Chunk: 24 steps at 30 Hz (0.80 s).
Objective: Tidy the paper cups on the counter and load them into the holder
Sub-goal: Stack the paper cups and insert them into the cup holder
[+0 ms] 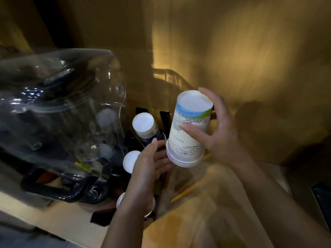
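Note:
My right hand grips a stack of upside-down white paper cups with blue and green print, tilted, above the counter. My left hand is under the stack's rims, fingers spread and touching its lower edge. Left of the stack, another upside-down cup stack with a dark blue band stands in the black holder. Two more white cup bottoms show by my left hand, the nearer one partly hidden by my wrist.
A large clear water bottle on a dark base fills the left side. The tan counter stretches to the right, a wall behind it. A dark flat object lies at the right edge.

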Each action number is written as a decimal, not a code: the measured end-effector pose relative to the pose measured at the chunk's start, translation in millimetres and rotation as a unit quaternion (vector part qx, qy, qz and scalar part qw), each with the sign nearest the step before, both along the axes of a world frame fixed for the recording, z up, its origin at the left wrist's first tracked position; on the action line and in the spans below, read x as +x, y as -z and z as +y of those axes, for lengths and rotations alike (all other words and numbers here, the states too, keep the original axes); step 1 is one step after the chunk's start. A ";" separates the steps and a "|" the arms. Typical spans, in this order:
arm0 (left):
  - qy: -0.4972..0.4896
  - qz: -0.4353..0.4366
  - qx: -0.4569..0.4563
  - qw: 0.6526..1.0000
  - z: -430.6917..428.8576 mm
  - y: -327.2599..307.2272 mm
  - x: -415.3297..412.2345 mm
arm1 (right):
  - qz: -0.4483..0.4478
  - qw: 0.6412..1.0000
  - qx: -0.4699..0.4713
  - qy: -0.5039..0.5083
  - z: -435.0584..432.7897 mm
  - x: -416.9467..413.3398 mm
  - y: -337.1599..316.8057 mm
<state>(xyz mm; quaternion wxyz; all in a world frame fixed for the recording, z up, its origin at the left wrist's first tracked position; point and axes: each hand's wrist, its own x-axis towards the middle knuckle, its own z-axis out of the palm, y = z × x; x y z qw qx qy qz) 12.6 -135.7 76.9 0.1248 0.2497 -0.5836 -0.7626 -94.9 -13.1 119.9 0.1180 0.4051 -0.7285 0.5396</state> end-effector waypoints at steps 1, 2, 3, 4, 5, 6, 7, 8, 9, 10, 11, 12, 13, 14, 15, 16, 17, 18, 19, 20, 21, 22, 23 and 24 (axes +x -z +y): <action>-0.014 0.002 -0.001 1.000 -4.4 -7.8 6.4 | 0.009 1.000 -0.008 -0.014 -4.9 5.5 -3.8; -0.026 0.003 -0.001 1.000 -10.0 -14.2 11.5 | 0.019 0.999 -0.013 -0.026 -10.4 10.5 -6.5; -0.030 0.007 0.001 1.000 -16.3 -17.5 19.3 | 0.031 0.999 -0.016 -0.034 -16.4 15.5 -7.8; -0.037 0.012 0.002 0.999 -22.1 -19.2 27.8 | 0.040 0.998 -0.018 -0.042 -22.6 20.2 -8.0; -0.052 0.009 0.003 0.999 -26.9 -20.0 33.7 | 0.047 0.998 -0.020 -0.048 -29.4 25.0 -7.0; -0.073 0.003 0.003 0.997 -30.9 -19.4 37.6 | 0.054 0.997 -0.021 -0.053 -36.0 29.6 -5.4; -0.100 0.000 0.004 0.995 -33.6 -18.9 40.2 | 0.063 0.996 -0.021 -0.057 -42.6 33.9 -3.2; -0.119 0.012 0.008 0.993 -35.5 -17.7 45.5 | 0.070 0.995 -0.018 -0.063 -48.8 38.2 -0.4; -0.133 0.028 0.016 0.991 -37.2 -15.1 50.9 | 0.076 0.994 -0.013 -0.072 -54.6 42.0 2.7; -0.141 0.041 0.019 0.989 -39.7 -10.9 54.1 | 0.079 0.994 -0.007 -0.081 -60.0 45.4 6.3; -0.142 0.054 0.022 0.988 -41.8 -6.7 55.4 | 0.078 0.993 -0.002 -0.088 -64.9 48.0 10.2; -0.138 0.063 0.023 0.988 -44.1 -3.2 55.5 | 0.075 0.993 0.003 -0.094 -69.4 49.8 14.2; -0.131 0.072 0.025 0.988 -45.4 -0.4 55.3 | 0.073 0.992 0.009 -0.100 -73.3 51.1 18.6; -0.121 0.081 0.024 0.989 -46.5 2.4 55.0 | 0.075 0.991 0.015 -0.106 -76.6 51.5 23.2; -0.112 0.092 0.027 0.989 -47.2 5.7 54.5 | 0.078 0.991 0.021 -0.109 -79.8 51.2 28.3; -0.108 0.102 0.028 0.988 -47.4 8.9 54.3 | 0.080 0.990 0.029 -0.109 -82.5 50.4 34.0; -0.112 0.110 0.029 0.987 -47.5 11.4 53.7 | 0.079 0.990 0.040 -0.108 -84.7 49.4 39.9; -0.123 0.114 0.030 0.985 -48.0 14.7 53.2 | 0.077 0.989 0.057 -0.110 -86.7 48.4 46.5; -0.136 0.118 0.027 0.983 -48.5 19.0 52.7 | 0.077 0.987 0.081 -0.115 -87.7 47.3 54.0; -0.143 0.120 0.013 0.982 -48.8 23.7 52.1 | 0.079 0.983 0.109 -0.124 -88.3 46.1 62.7; -0.144 0.107 -0.024 0.983 -48.9 28.4 51.3 | 0.084 0.977 0.143 -0.132 -88.6 45.3 71.1; -0.142 0.084 -0.082 0.983 -49.0 34.0 50.5 | 0.092 0.969 0.184 -0.140 -88.2 43.9 79.8; -0.136 0.052 -0.152 0.978 -48.3 39.2 50.2 | 0.101 0.957 0.231 -0.143 -87.7 42.8 87.7; -0.129 0.020 -0.228 0.965 -48.3 45.5 49.2 | 0.118 0.945 0.271 -0.141 -87.0 41.6 95.3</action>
